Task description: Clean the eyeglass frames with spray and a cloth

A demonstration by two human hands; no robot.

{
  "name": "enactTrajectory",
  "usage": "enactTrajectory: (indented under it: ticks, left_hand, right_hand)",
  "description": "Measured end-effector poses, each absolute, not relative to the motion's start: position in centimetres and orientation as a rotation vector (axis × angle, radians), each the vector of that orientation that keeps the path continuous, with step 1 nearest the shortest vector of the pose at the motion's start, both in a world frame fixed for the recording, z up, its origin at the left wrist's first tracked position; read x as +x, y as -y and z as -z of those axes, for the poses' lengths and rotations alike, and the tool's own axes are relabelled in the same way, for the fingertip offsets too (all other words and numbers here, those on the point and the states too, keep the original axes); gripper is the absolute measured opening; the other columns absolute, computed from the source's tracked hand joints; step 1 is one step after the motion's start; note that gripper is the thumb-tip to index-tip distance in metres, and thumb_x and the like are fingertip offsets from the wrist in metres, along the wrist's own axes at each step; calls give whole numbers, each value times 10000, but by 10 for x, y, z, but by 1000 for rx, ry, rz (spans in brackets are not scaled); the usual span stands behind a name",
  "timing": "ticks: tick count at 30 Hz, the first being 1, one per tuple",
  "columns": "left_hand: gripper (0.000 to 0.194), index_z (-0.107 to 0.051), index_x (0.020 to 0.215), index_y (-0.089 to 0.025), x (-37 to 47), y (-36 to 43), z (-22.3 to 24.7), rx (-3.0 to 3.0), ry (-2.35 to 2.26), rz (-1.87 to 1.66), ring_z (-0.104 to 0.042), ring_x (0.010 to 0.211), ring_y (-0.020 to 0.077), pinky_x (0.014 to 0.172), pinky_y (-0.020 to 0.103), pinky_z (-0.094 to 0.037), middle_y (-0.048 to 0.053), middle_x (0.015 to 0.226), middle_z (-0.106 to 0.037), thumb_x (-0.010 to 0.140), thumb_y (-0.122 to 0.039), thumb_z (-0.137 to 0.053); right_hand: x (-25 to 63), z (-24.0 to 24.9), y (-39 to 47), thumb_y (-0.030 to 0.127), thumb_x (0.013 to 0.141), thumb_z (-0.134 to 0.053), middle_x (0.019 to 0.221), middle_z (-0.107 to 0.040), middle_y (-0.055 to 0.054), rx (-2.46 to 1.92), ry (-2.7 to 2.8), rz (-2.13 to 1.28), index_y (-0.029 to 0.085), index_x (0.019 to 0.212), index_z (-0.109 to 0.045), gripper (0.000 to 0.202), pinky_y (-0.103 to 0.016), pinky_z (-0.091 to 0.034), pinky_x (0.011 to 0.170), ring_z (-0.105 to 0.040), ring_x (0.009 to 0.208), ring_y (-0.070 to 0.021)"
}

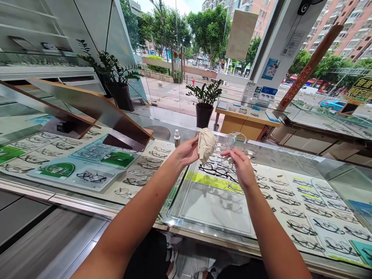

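Note:
Above the glass counter, my left hand (pixel 187 152) is closed on a crumpled beige cloth (pixel 207 144). Beside it, my right hand (pixel 241 166) pinches a pair of clear-framed glasses (pixel 231 141), held up in the air with one temple reaching to the right. The cloth and the glasses are apart. A small white spray bottle (pixel 177 138) stands upright on the counter, just behind my left wrist. Dark-framed glasses (pixel 213 169) lie on the tray below my hands, partly hidden by my right hand.
The glass display counter (pixel 116 205) holds rows of many glasses on both sides. Two tilted wooden-edged mirrors (pixel 116 112) stand at the left. A potted plant (pixel 204 112) and a wooden display table (pixel 247 126) are beyond the counter, by the window.

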State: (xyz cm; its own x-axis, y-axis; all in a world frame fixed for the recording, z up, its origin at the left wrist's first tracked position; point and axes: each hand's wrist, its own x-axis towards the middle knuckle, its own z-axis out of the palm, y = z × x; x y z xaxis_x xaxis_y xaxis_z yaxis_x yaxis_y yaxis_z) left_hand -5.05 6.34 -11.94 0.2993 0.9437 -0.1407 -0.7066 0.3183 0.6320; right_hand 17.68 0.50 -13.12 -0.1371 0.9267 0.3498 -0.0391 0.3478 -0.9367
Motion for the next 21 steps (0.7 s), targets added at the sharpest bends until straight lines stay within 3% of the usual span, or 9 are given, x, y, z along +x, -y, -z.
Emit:
enactTrajectory:
  ticks: [6,11,15,18,21]
  left_hand:
    - [365,-741,1180,-125,-39,-53,120,621,-452,-1113,-788,1060,291,987,436,-617,138,1052,-821,1024,-430,-614]
    - [284,-744,1162,-104,-31,-52,125,686,-624,-1227,-785,1043,270,999,395,-611,135,1015,-825,977,-305,-668]
    - [275,-745,1024,-117,-31,-51,130,791,-665,-1206,-769,926,244,901,369,-614,117,930,-806,951,-382,-722]
    - [376,-734,980,-147,-35,-45,127,981,-705,-1251,-719,820,207,814,330,-582,72,877,-778,863,-496,-811]
    - [373,-735,912,-172,-41,-38,119,1384,-891,-1410,-662,798,197,770,313,-525,51,856,-749,893,-544,-748]
  right_hand:
    - [169,129,0,464,993,-603,933,-696,-35,-900,1549,-1058,256,891,-807,309,-356,-403,851,-559,920,-234]
    - [167,127,3,441,1002,-599,937,-690,-29,-880,1559,-1063,261,901,-815,299,-351,-405,850,-565,923,-225]
    - [168,125,4,421,1010,-600,968,-719,-33,-842,1556,-1056,270,944,-834,286,-367,-424,918,-590,957,-231]
    - [168,124,5,417,1021,-592,985,-737,-38,-806,1542,-1054,274,959,-834,287,-385,-428,972,-611,995,-244]
    - [168,124,7,423,1019,-597,987,-748,-44,-758,1502,-1042,275,948,-824,280,-404,-440,1016,-634,1039,-262]
